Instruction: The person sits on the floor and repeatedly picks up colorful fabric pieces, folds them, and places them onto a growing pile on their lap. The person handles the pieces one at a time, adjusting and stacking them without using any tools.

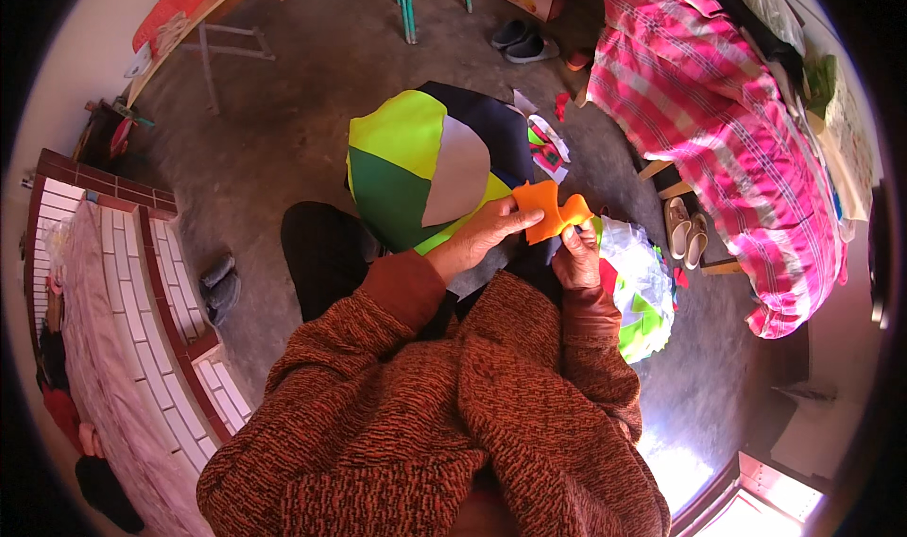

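Both my hands hold a small piece of orange felt (pixel 546 208) in front of my chest. My left hand (pixel 484 235) pinches its left side with the fingers stretched over it. My right hand (pixel 576 254) grips its lower right part from below. Just behind the hands, over my knees, lies a stack of felt sheets (pixel 416 164) in lime green, dark green, grey and navy. A clear plastic bag (pixel 642 287) with red and green felt scraps sits to the right of my right hand.
A bed with a pink plaid blanket (pixel 727 121) fills the right side. Pale shoes (pixel 686 230) stand beside it, and dark slippers (pixel 524 41) lie farther off. A tiled ledge (pixel 179 320) runs along the left. A wooden table (pixel 203 13) stands at the far left.
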A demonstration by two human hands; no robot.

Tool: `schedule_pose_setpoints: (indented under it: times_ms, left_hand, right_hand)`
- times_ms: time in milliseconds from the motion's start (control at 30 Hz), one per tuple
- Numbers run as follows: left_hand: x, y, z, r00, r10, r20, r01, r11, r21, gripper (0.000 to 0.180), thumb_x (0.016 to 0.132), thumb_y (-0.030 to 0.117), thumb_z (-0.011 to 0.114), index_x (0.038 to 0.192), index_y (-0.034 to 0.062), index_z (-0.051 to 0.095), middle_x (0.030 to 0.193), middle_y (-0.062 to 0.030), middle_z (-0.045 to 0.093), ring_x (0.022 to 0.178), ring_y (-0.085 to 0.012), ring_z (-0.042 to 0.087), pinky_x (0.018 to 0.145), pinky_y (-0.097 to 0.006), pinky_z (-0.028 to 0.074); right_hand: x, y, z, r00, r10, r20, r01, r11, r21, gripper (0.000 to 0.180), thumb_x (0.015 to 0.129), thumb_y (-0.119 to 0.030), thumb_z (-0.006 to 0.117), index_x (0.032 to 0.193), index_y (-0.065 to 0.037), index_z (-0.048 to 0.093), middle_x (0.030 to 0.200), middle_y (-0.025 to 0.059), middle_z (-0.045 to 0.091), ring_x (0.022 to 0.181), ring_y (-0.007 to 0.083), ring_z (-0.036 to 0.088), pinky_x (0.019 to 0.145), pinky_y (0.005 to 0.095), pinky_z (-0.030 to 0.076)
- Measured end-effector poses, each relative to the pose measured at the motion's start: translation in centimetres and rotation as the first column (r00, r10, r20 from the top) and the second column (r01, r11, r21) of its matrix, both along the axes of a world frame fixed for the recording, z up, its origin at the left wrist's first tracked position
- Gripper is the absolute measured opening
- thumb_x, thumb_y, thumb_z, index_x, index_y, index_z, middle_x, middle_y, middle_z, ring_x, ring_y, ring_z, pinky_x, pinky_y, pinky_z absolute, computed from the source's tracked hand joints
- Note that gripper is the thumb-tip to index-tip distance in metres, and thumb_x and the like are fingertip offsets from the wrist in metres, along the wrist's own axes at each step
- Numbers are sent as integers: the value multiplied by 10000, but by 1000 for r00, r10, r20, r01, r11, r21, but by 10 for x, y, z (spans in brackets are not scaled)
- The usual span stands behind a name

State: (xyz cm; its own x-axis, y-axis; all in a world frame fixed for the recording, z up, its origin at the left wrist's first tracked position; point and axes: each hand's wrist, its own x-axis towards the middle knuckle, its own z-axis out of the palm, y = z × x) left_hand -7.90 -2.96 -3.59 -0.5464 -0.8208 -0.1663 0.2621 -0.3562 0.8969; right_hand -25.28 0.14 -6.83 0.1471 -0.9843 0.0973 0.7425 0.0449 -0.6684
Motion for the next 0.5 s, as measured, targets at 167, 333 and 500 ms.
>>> schedule_pose_setpoints:
  times_ms: [167,333,500]
  left_hand:
    - [5,4,-6,994,104,40,-100,989,-107,373,885,229,610,1173,7,528,1045,6,593,978,-74,526,861,-236,406]
    - [8,5,1,972,224,68,-202,949,-241,311,893,197,601,1133,11,535,992,20,575,913,-62,521,826,-238,421]
    - [13,-1,8,938,333,97,-277,887,-370,247,868,106,603,1078,-10,544,922,-6,594,859,-63,537,746,-223,450]
  right_hand:
    - [4,-1,10,999,-46,16,46,999,0,336,854,-96,627,1168,-38,523,1114,65,587,1039,192,561,932,352,432]
    - [11,-4,22,996,-85,-22,86,994,62,290,858,-127,631,1120,-39,541,1024,45,613,913,151,598,801,293,492]
    - [7,-7,14,993,-80,-84,86,994,65,239,868,-116,619,1085,-47,545,915,9,611,742,78,567,626,213,473]
